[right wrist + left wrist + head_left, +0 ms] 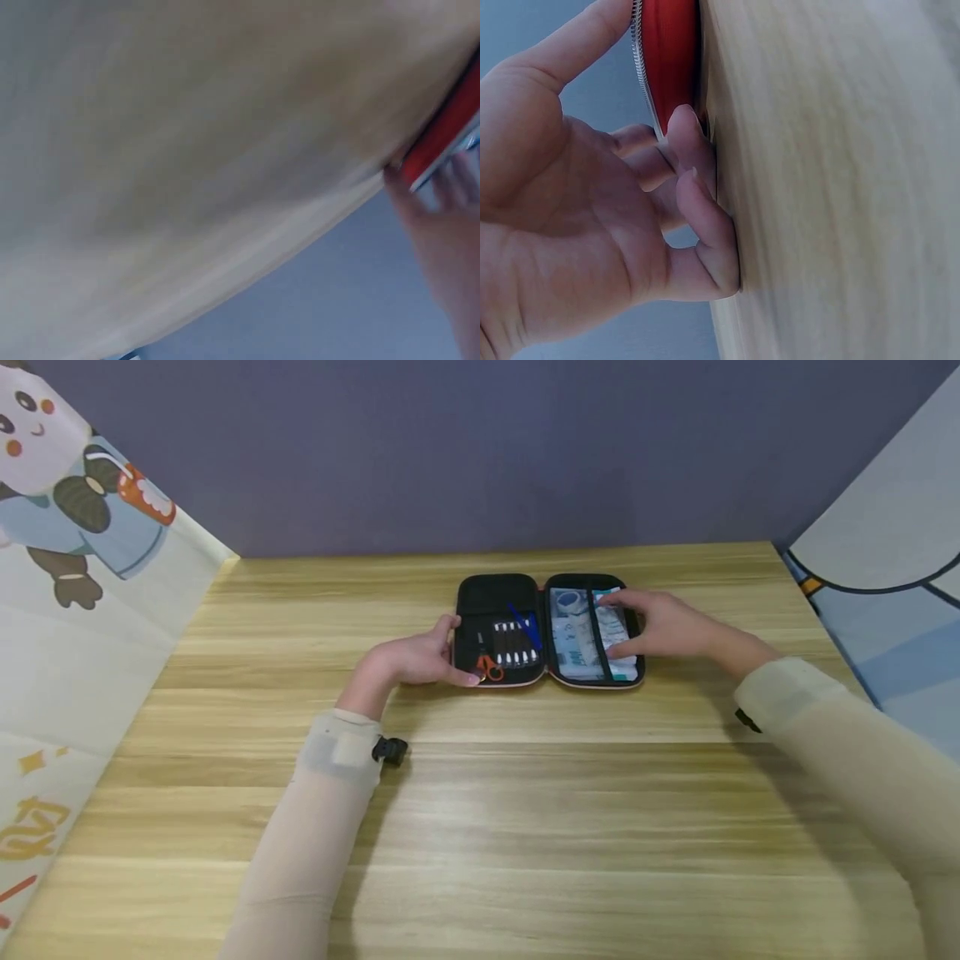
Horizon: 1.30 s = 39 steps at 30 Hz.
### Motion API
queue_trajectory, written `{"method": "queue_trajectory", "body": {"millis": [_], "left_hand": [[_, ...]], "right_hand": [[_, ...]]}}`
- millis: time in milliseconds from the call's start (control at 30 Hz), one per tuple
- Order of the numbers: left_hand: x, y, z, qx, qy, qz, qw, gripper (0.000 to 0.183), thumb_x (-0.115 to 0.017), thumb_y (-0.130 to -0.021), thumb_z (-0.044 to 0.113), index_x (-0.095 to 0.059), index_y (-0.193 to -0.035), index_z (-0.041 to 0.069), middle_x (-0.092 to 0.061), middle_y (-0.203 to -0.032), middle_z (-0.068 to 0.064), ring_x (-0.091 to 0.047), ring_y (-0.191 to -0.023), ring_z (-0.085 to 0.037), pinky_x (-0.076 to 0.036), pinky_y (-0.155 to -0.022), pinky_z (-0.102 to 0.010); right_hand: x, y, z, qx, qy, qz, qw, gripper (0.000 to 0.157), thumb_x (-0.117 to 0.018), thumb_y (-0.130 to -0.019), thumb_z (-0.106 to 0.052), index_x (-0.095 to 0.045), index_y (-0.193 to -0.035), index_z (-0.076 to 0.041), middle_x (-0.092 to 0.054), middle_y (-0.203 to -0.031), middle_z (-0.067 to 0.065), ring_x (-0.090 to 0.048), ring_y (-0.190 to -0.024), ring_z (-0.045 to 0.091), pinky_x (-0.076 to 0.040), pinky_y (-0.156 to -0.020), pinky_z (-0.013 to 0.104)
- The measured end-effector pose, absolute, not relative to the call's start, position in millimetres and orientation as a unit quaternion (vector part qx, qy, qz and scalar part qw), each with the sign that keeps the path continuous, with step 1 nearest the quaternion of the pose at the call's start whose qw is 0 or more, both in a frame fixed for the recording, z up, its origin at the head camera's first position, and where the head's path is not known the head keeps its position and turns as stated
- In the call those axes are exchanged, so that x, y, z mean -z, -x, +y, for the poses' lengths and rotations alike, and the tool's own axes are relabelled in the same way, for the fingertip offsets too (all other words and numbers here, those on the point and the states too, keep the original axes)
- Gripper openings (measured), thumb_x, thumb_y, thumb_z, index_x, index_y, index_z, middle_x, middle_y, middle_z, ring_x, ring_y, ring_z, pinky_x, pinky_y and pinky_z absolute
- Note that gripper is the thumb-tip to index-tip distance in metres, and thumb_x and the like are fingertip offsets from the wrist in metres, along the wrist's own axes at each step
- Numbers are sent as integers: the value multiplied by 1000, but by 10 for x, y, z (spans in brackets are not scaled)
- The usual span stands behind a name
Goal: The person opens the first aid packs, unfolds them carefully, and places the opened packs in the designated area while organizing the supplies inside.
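An unzipped case [495, 595], black inside, lies spread flat on the table. Its red outer side [671, 56] and metal zipper show in the left wrist view. My left hand [420, 657] grips the case's left edge, thumb at the near corner and fingers curled at the side. In that half are orange-handled scissors [487, 665], several white-tipped swabs [516, 657] and blue tweezers [533, 631]. The right half holds clear-wrapped packets [576, 643] under a black strap [597, 631]. Over these packets is my right hand [663, 625], thumb and fingers spread, fingertips at the wrapping.
The wooden table [525, 827] extends around the case, its far edge meeting a dark blue-grey panel [480, 452]. Cartoon-printed panels stand at the left [90, 635] and right [900, 552]. A small black device [390, 750] sits at the left cuff.
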<state>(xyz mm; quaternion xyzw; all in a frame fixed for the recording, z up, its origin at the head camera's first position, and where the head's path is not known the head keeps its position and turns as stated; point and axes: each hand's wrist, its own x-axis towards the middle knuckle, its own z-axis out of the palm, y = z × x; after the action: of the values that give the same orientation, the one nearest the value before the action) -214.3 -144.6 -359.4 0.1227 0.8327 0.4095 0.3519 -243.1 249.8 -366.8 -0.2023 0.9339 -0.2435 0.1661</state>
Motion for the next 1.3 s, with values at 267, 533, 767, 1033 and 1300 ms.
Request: {"method": "queue_trajectory", "body": {"millis": [267,533,767,1033,1300], "left_hand": [[3557,2124,-1448,-397,-121,841,347,116,-85,-93,25,3,-168,15,-56,-156,-20,-51,-150,-32,-29,-132,-48],[3600,2126,-1429,-390,-109,845,351,120,-86,-92,29,5,-169,18,-55,-157,-19,-49,-151,-33,-27,-132,-50],[3594,2124,-1444,-394,-118,842,350,118,-84,-93,26,6,-169,17,-54,-158,-20,-50,-151,-33,-26,-133,-49],[3615,2134,-1451,-404,-125,835,350,113,-83,-94,23,3,-168,14,-60,-151,-20,-57,-145,-32,-26,-132,-48],[3619,2129,-1427,-406,-127,836,346,116,-84,-93,23,4,-168,14,-58,-153,-20,-55,-147,-33,-25,-133,-47]], "right_hand": [[3723,2362,2410,239,209,939,134,37,-83,-93,-31,-62,-114,-8,-46,-163,20,-45,-149,44,-43,-114,60],[3646,2388,2650,319,226,881,266,24,-88,-90,-24,-72,-100,-10,-30,-175,9,-17,-165,42,-32,-122,67],[3617,2407,2596,322,222,872,295,29,-87,-90,-23,-70,-109,-9,-24,-178,8,-7,-167,42,-24,-126,70],[3715,2385,2471,273,231,912,202,43,-85,-93,-25,-57,-121,-9,-20,-176,19,-17,-163,49,-34,-121,67],[3697,2369,2536,250,236,913,219,45,-79,-98,-34,-64,-133,-10,-18,-178,16,-14,-163,49,-28,-124,70]]}}
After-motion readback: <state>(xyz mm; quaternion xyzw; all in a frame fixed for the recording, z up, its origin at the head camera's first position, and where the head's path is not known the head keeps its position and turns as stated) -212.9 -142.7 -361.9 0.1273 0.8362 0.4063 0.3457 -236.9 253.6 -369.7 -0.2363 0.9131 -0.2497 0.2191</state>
